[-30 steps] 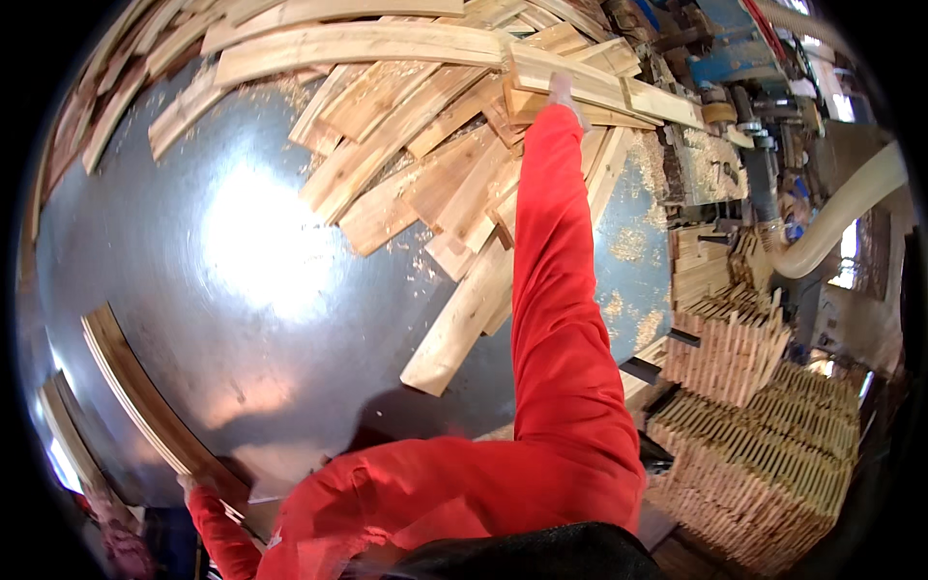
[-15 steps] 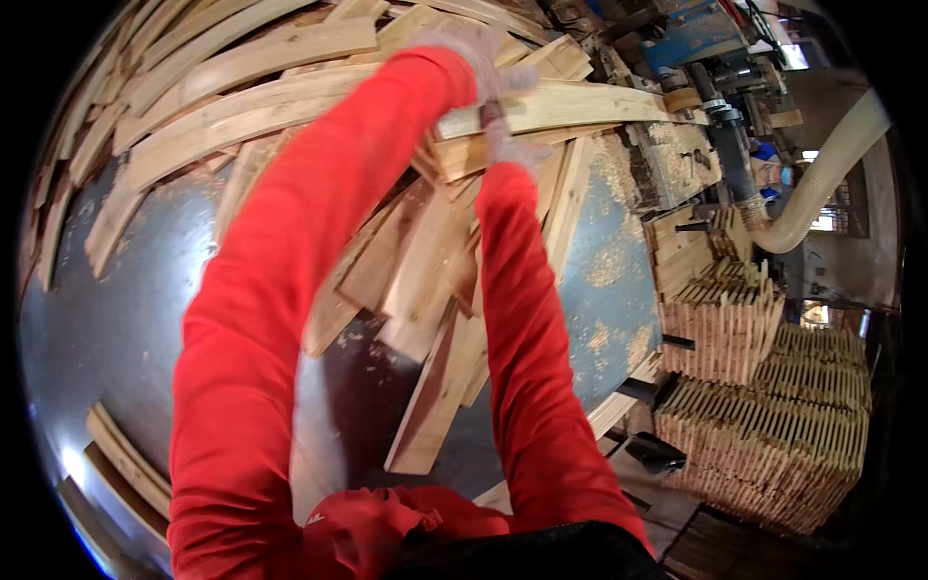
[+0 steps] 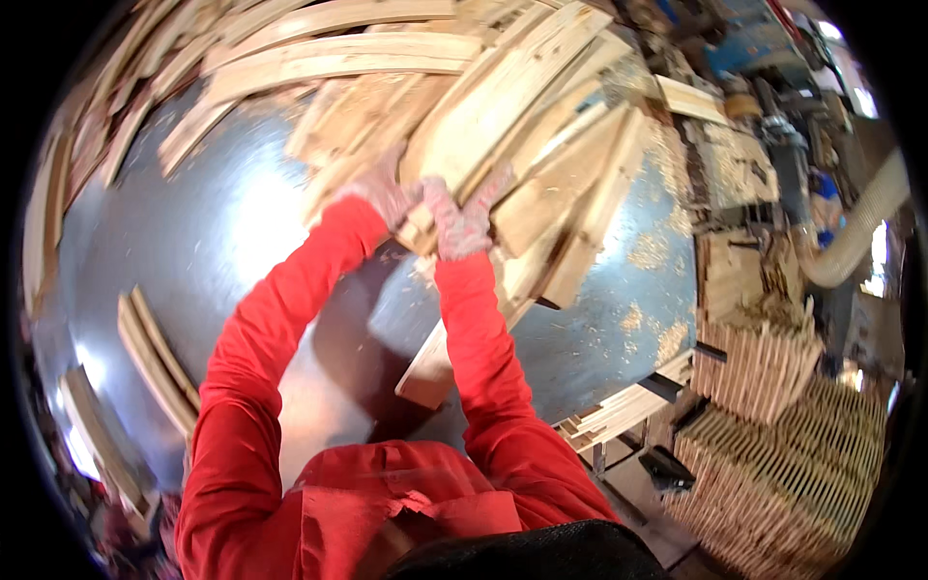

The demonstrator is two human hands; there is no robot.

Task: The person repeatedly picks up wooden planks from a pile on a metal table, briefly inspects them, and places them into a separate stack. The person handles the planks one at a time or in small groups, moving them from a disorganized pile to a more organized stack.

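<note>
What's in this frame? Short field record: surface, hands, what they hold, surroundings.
surface: round shiny metal table, sawdust on it
left hand: gloved, gripping near end of the wood slat bundle
right hand: gloved, gripping the same bundle beside the left
sleeves: red
loose slats: single slat below the hands; curved pieces at table's left edge
right of table: stacked slats, pale hose
</note>
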